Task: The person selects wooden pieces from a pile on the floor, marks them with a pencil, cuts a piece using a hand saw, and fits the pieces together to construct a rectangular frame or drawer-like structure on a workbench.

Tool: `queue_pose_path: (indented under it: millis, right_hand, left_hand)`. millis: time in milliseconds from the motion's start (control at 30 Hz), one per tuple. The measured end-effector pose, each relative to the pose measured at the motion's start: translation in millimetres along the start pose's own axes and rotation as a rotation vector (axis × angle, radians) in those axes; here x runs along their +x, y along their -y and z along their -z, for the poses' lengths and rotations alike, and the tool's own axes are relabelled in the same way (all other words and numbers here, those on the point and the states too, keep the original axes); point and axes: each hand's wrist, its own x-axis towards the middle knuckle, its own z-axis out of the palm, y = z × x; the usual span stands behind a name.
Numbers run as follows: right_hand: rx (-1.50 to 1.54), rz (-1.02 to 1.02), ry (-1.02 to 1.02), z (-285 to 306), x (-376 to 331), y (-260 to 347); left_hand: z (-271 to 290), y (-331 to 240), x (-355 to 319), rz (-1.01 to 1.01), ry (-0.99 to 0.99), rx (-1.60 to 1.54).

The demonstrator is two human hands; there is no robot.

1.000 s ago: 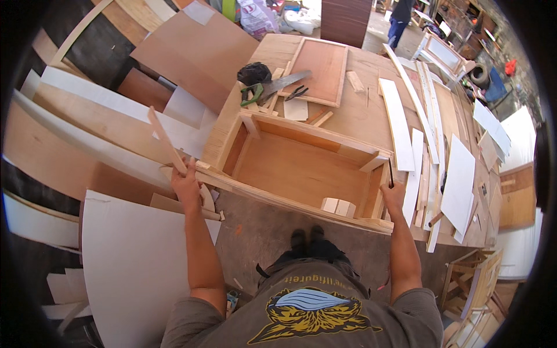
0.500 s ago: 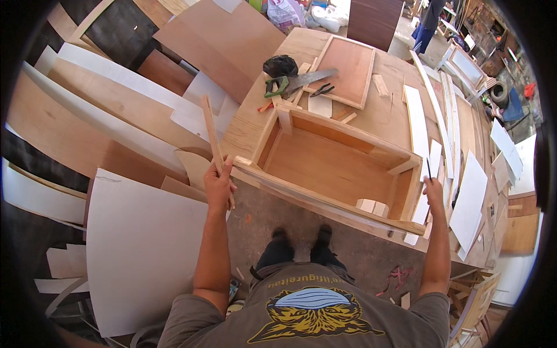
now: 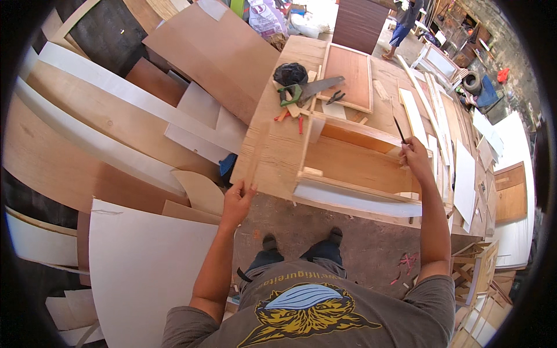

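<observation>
My left hand point(image 3: 238, 203) is at the near left edge of the plywood-topped table, its fingers closed on the end of a narrow wooden strip point(image 3: 259, 151). The strip points away from me over the tabletop. Above the right end of an open wooden box point(image 3: 354, 159), my right hand point(image 3: 415, 158) grips a slim dark pencil-like stick point(image 3: 399, 129), its far end tilted up and left. A small wood block point(image 3: 313, 171) rests at the box's near left corner. The box's near side has a white face.
Behind the box lie a green-handled handsaw point(image 3: 319, 87), pliers point(image 3: 336, 97), a black plastic bag point(image 3: 290, 73) and a framed panel point(image 3: 348, 75). Long white strips point(image 3: 413, 113) run along the right. Large sheets point(image 3: 151, 261) stand at left. A person point(image 3: 406, 23) stands far back.
My left hand has brought the strip from upright down over the tabletop. My right hand has moved up and left with the stick. The box sits farther right in view.
</observation>
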Motion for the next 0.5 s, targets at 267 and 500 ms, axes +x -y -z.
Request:
queue_pose_path:
  millis: [267,500]
  right_hand:
    - [-0.360,0.246,0.055,-131.0,68.3,67.0]
    - [-0.294,0.248,0.052,-234.8,155.6,104.5]
  left_hand:
    - [53.7,48.2,55.2,-0.158,-0.005,0.040]
    - [51.1,62.5,157.7,-0.226,0.091,0.198]
